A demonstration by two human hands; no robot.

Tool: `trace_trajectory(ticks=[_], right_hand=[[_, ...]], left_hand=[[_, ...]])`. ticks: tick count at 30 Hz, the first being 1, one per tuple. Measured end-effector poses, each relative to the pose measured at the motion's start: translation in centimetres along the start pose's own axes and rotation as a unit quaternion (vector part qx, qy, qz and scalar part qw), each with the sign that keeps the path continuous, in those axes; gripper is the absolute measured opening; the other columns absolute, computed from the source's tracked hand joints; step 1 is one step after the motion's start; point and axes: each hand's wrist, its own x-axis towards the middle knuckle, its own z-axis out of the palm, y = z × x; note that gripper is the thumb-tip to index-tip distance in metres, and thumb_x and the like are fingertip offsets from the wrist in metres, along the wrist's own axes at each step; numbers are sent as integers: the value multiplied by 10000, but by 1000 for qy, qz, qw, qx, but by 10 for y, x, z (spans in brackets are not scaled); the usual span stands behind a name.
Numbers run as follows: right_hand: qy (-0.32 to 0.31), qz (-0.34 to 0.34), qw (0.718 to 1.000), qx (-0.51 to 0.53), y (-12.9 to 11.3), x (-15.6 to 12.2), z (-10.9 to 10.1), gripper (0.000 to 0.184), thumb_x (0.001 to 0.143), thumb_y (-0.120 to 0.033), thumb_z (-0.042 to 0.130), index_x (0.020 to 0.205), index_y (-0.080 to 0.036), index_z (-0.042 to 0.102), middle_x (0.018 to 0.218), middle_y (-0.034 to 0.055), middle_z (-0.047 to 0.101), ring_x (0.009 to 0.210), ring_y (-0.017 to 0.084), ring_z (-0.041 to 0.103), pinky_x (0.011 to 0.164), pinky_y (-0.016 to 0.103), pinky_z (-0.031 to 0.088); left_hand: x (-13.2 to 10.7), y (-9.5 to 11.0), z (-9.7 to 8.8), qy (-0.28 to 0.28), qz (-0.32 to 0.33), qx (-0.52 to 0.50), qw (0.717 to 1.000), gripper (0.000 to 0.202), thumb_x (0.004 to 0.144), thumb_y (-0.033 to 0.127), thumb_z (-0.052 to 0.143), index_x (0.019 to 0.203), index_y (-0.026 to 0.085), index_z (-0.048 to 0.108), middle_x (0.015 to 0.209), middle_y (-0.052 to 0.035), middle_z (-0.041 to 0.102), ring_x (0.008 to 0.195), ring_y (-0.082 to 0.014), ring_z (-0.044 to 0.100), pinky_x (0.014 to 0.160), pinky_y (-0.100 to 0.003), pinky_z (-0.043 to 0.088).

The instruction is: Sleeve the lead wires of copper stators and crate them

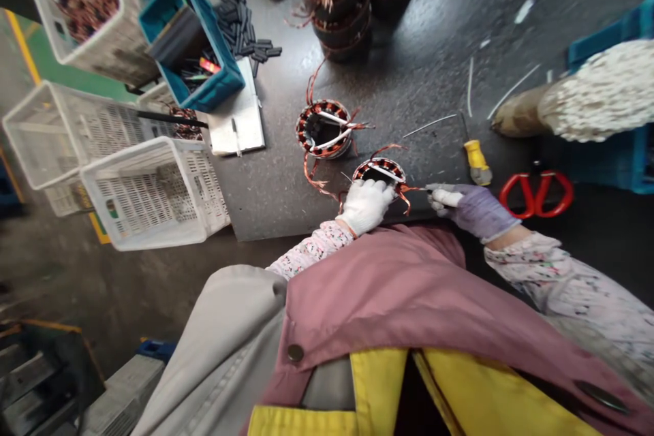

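Note:
My left hand (366,207), in a white glove, is closed over the near rim of a motor stator (398,169) with copper windings and white sleeving across its top. The hand covers the stator's near side. Off to its right, my right hand (467,208), in a purple and white glove, pinches the end of the copper lead wires (415,189) coming from that stator. Behind and slightly left stands a second stator (301,129), with white sleeves over its leads and loose copper wires at its sides.
Stacked stators (343,27) stand at the back. Black tube pieces (244,27) lie near a blue bin (232,78) and a notebook (219,129). White crates (148,157) are at left. A yellow-handled tool (477,160), red-handled scissors (549,208) and a bundle of white sleeving (603,92) are at right.

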Motion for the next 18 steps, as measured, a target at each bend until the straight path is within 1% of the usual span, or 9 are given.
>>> trace_trajectory(ticks=[2,4,6,8,10,13,14,16,18], right_hand=[[-10,-20,999,-34,-5,-2,6,167,626,-71,672,784,-115,699,630,22,616,565,96,529,508,187,433],[-4,-53,992,-114,-11,-7,14,192,648,-78,683,835,-112,711,636,19,631,555,93,530,530,197,455],[2,-92,971,-220,-17,-13,23,192,674,-71,679,858,-110,721,683,24,661,565,92,541,567,208,478],[-8,-116,950,-289,-21,-19,29,182,703,-61,657,867,-107,722,750,32,685,584,93,556,596,214,492],[-11,-122,946,-301,-20,-23,32,248,743,-75,634,978,-103,709,841,49,704,627,109,595,629,227,516],[22,-133,939,-317,-13,-25,33,342,821,-130,585,1154,-87,649,941,94,708,692,150,649,681,271,550],[38,-143,927,-344,-11,-24,35,322,839,-138,569,1144,-81,655,962,110,706,734,170,663,722,294,556],[57,-177,888,-420,-6,-19,40,252,855,-139,557,1056,-74,695,999,138,703,862,215,672,849,340,536],[50,-203,854,-477,-6,-13,42,221,854,-138,566,1007,-83,716,1045,147,697,981,244,654,950,364,489]], left_hand=[[0,0,1,1,0,2,1000,428,912,258,471,1328,166,506,1099,-105,613,999,-246,545,845,-399,377],[1,0,2,6,2,4,1000,414,926,250,435,1324,165,514,1083,-101,620,983,-248,551,833,-400,377],[1,-1,3,15,5,5,1000,406,935,239,408,1319,170,521,1075,-100,624,980,-247,551,823,-396,376],[1,-2,6,20,11,6,1000,401,939,243,405,1314,173,526,1077,-103,623,979,-243,548,814,-390,375],[-1,-3,10,20,13,6,1000,405,950,267,394,1322,171,522,1082,-106,624,981,-239,547,830,-389,375],[-2,-2,19,36,8,9,999,427,978,288,333,1354,175,501,1093,-104,627,1011,-235,542,906,-397,361],[-2,-2,22,42,9,11,999,429,982,278,319,1359,180,498,1095,-103,629,1023,-231,539,927,-396,356],[0,0,25,46,14,14,999,429,979,247,320,1367,181,492,1100,-109,633,1035,-225,541,940,-394,360],[2,0,21,34,6,9,999,429,964,250,374,1367,163,492,1109,-122,638,1037,-236,551,926,-401,385]])
